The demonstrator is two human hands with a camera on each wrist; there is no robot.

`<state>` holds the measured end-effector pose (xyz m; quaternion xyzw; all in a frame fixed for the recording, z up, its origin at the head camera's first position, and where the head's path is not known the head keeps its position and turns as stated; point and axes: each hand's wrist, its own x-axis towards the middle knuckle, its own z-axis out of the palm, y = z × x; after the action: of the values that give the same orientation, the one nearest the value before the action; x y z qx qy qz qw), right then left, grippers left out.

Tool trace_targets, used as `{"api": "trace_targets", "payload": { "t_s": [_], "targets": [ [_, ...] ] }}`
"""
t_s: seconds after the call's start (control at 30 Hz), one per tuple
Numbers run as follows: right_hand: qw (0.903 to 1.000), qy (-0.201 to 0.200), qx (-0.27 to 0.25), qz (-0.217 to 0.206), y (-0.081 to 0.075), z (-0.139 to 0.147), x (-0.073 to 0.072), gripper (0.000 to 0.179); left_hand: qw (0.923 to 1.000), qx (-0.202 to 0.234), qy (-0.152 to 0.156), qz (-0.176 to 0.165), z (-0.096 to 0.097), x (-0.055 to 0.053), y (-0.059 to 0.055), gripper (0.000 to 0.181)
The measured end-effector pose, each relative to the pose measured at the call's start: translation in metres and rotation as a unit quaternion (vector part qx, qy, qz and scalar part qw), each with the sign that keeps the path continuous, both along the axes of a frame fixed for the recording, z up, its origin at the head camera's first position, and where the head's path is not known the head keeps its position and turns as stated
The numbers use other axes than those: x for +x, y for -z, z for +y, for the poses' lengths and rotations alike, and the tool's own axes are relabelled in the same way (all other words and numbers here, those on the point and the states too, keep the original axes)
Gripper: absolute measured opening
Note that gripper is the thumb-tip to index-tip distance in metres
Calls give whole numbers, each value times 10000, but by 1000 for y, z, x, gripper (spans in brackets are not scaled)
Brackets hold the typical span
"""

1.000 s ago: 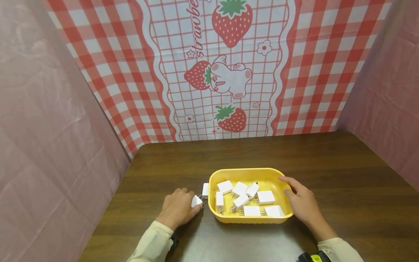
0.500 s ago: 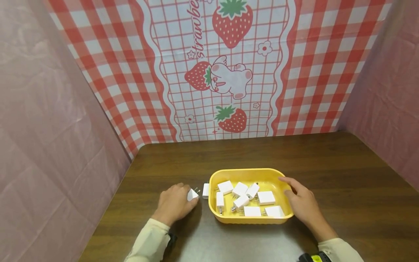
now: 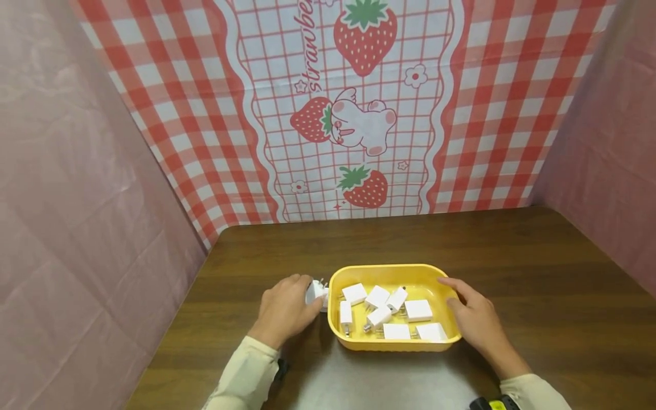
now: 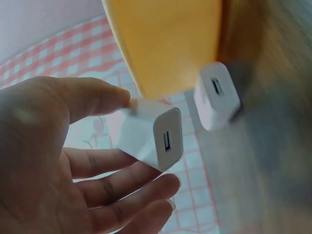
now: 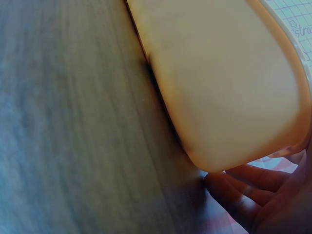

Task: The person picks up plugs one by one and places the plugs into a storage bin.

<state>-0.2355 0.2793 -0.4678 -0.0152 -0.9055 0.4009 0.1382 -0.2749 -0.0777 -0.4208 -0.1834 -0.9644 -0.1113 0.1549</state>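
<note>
My left hand (image 3: 287,310) pinches a white USB charger plug (image 4: 146,131) between thumb and fingers, its USB port facing the left wrist camera. In the head view this charger sits just left of the yellow plastic basket (image 3: 394,345), prongs pointing up and away. Another white charger plug (image 4: 218,95) lies on the table against the basket's left wall, partly covered by the held one in the head view. At the basket's right end, my right hand (image 3: 479,322) holds the rim, with thumb inside and fingers against the outer wall.
Several white charger plugs (image 3: 417,310) lie loose in the basket, prongs at various angles. Beneath everything is a brown wood-grain table (image 3: 553,273). A red-and-white strawberry cloth (image 3: 364,188) hangs behind it, with pink cloths (image 3: 102,228) at both sides.
My left hand drew back left with the charger, lifting its prongs off the table charger, then came right again beside the basket. Right hand and basket stay in place.
</note>
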Motion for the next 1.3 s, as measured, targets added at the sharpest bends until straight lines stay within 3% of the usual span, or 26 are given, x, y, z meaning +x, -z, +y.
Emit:
{"api": "trace_targets", "payload": {
  "t_s": [0.27, 0.43, 0.63, 0.9, 1.13, 1.3],
  "targets": [
    [10000, 10, -15, -11, 1, 1, 1, 35, 9990, -5, 339, 288, 25, 6, -13, 45],
    [10000, 8, -10, 62, 1, 2, 0, 35, 9965, -249, 543, 587, 37, 9, -16, 46],
    [10000, 5, -37, 54, 0, 2, 1, 34, 9895, -559, 871, 1007, 49, 12, -10, 40],
    [10000, -22, -75, -2, 0, 1, 1, 35, 9846, -826, 1260, 888, 55, 17, -2, 37],
    [9999, -33, -22, 99, -1, 2, 1, 34, 9790, -701, 1680, 916, 56, 17, 3, 39],
    [10000, -29, 13, 59, -1, 1, 0, 35, 9796, -247, 1660, 1103, 50, 10, 2, 31]
  ]
}}
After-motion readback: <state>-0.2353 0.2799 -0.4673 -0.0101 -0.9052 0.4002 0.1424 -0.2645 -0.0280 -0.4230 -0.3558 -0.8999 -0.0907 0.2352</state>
